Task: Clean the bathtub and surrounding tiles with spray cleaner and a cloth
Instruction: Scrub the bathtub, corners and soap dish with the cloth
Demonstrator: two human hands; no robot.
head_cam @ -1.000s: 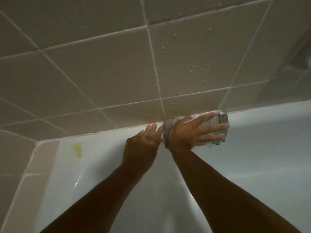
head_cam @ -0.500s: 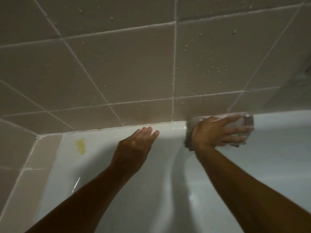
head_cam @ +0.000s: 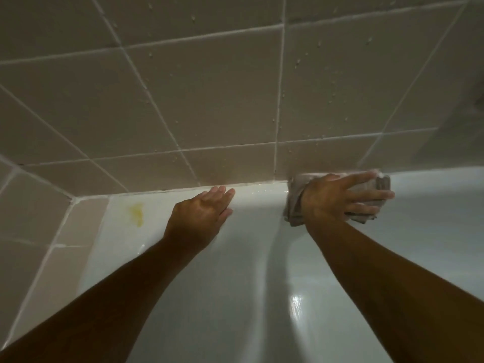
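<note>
Folded grey cloth (head_cam: 372,205) lies flat on white bathtub (head_cam: 262,258) rim beneath droplet-speckled beige tiles (head_cam: 209,100).

Dimly lit corner of beige wall tiles (head_cam: 214,100) with pale grout lines (head_cam: 279,100), dotted with droplets.

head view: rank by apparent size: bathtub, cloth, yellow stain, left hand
1. bathtub
2. left hand
3. cloth, though the right hand hides much of it, so 2 versus 3 is unsure
4. yellow stain
</note>
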